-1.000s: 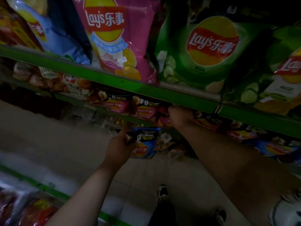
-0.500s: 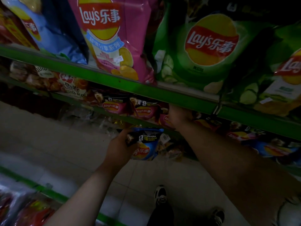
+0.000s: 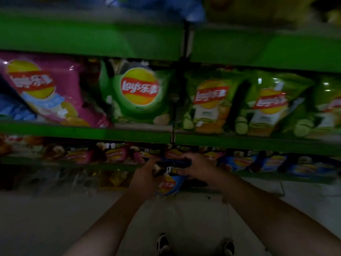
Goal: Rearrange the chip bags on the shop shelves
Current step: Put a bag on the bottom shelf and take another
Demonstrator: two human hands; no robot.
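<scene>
Both hands grip 1 small blue chip bag (image 3: 168, 183) in front of the lower shelf (image 3: 276, 177): the left hand (image 3: 145, 177) clasps its left edge, the right hand (image 3: 193, 168) its dark top. Above, on the middle shelf (image 3: 83, 133), stand 1 pink bag (image 3: 46, 89) and several green bags (image 3: 140, 95).

I am looking at a shop aisle, dimly lit. Green metal shelves (image 3: 129, 133) run across the view in tiers, stacked with retail snack packs facing outward. Above my fingers (image 3: 181, 159) stands a row of large Lay's bags: a pink bag (image 3: 46, 89) to the upper left, a green bag (image 3: 140, 93) straight above, more green bags (image 3: 267, 104) to the upper right. Level with my fingers, small chip bags (image 3: 118, 154) fill a lower shelf on both sides. Below them lies a pale tiled floor (image 3: 55, 218).
</scene>
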